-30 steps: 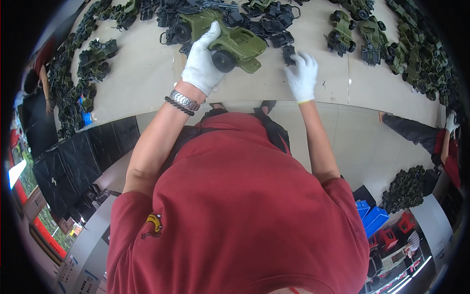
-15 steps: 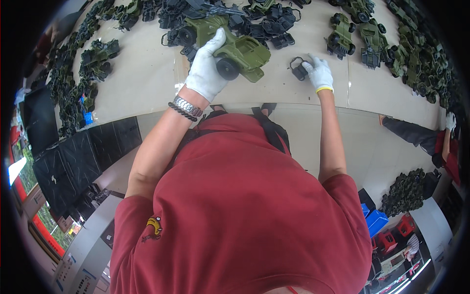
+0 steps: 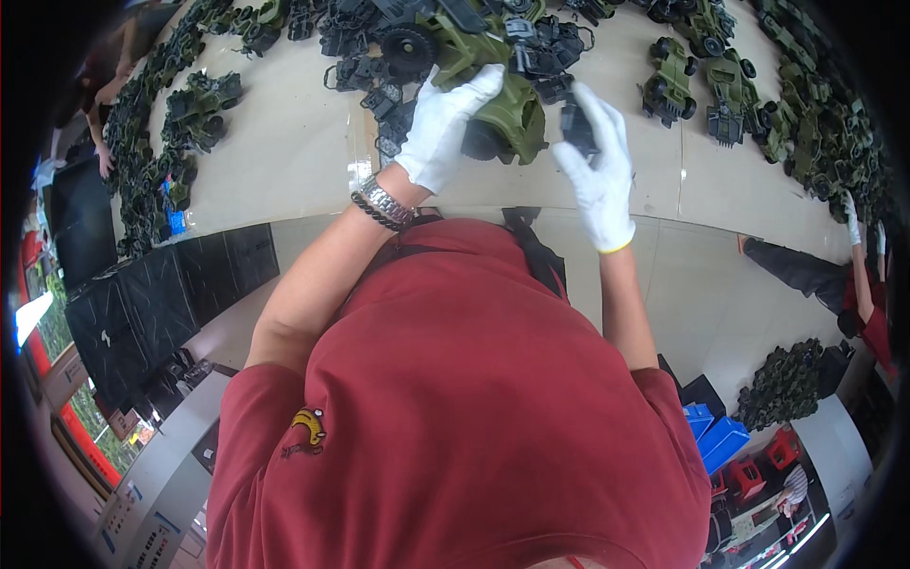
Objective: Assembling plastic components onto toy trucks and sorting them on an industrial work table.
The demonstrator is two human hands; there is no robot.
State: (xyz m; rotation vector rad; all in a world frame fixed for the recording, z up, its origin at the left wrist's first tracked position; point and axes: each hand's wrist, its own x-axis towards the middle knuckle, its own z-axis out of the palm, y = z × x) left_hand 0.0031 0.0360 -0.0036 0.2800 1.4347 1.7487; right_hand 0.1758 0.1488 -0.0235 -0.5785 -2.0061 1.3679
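Observation:
My left hand (image 3: 438, 142), in a white glove, grips an olive-green toy vehicle (image 3: 523, 112) with black wheels. The vehicle is lifted over the near part of the table and tilted toward me. Just to its right, my gloved right hand (image 3: 605, 185) pinches a small black plastic part (image 3: 576, 130) between thumb and fingers. A narrow gap separates that part from the vehicle's body. My left fingers cover some of the vehicle's side, and its far end merges with the dark parts behind it.
Black plastic parts (image 3: 355, 38) are heaped beyond the vehicle on the pale table (image 3: 275, 123). Green toy vehicles (image 3: 668, 81) stand to the right, and more line both sides. A co-worker in red (image 3: 867, 303) reaches in at the right edge; another person's arm (image 3: 98, 133) shows at far left.
My right hand has lifted the black part off the table and brought it nearer the vehicle. The vehicle has shifted slightly right and turned in my left hand.

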